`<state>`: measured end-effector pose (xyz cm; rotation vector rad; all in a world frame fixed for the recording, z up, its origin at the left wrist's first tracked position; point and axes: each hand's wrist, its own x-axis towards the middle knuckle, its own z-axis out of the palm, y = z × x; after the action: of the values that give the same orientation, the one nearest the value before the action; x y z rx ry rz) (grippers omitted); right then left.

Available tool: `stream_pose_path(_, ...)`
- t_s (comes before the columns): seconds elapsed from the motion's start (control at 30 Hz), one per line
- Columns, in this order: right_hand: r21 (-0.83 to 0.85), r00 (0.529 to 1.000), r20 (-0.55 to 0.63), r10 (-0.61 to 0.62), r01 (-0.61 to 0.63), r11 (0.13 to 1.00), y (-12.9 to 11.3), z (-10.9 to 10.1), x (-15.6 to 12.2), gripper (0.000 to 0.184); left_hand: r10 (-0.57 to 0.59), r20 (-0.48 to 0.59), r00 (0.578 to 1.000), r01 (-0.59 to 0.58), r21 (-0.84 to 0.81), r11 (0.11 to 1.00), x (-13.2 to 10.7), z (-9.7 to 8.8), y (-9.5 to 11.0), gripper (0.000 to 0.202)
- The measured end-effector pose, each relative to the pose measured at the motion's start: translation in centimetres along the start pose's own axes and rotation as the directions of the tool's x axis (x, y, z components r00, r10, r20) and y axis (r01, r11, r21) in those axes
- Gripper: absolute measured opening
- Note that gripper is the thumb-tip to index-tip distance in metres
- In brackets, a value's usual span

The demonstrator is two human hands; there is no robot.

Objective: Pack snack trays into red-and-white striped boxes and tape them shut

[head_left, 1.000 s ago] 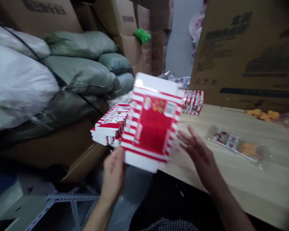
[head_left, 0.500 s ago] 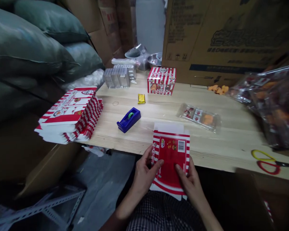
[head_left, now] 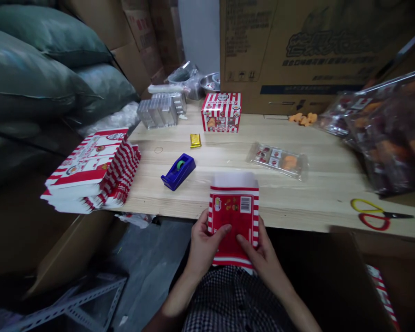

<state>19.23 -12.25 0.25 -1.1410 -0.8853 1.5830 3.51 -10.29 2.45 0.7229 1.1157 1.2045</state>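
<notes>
Between my two hands is a flattened red-and-white striped carton point(head_left: 233, 219), barcode face up, its white flap pointing at the table. My left hand point(head_left: 207, 240) grips its left side with the thumb on top. On the right side, my right hand point(head_left: 257, 249) holds it the same way; the fingers beneath are hidden. The carton's lower end rests close to my checked clothing. Ahead on the table are a blue tape dispenser point(head_left: 179, 171) with green tape, a small yellow packet point(head_left: 195, 140) and a clear wrapped tray point(head_left: 277, 160) with orange and printed pieces.
A stack of flat striped cartons point(head_left: 90, 166) lies at the left. A made-up striped box point(head_left: 221, 113) stands at the back, beside clear plastic trays point(head_left: 157, 113). Scissors point(head_left: 380, 214) lie near the right front edge. Bagged packs point(head_left: 383, 133) and a large cardboard box point(head_left: 314, 55) border the table.
The view has shifted slightly, so the table things appear a little further left. My hands still hold the carton, whose lower end is now nearer my body.
</notes>
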Motion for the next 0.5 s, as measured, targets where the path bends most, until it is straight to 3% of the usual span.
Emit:
stream_pose_path(0.13, 0.041, 0.997, 0.031, -0.069, 0.067, 0.997, -2.1, -1.3, 1.1, 0.075, -0.07, 0.086, 0.994, 0.069, 0.015, 0.997, -0.4, -0.4, 0.3, 0.049)
stream_pose_path(0.23, 0.094, 0.996, 0.04, -0.08, 0.076, 0.993, -2.7, -2.2, 2.1, 0.081, -0.065, 0.131, 0.989, 0.058, 0.052, 0.997, -0.6, -0.7, 0.1, 0.049)
stream_pose_path(0.4, 0.116, 1.0, 0.006, 0.01, -0.01, 0.993, -1.3, -2.0, 2.7, 0.073, -0.001, 0.133, 0.991, -0.015, 0.114, 0.993, 0.1, -1.7, -0.2, 0.041)
stream_pose_path(0.5, 0.103, 0.999, -0.036, -0.006, 0.01, 0.995, -0.3, -1.5, 3.0, 0.067, 0.035, 0.089, 0.995, -0.044, 0.098, 0.994, 1.6, -2.3, -0.6, 0.047)
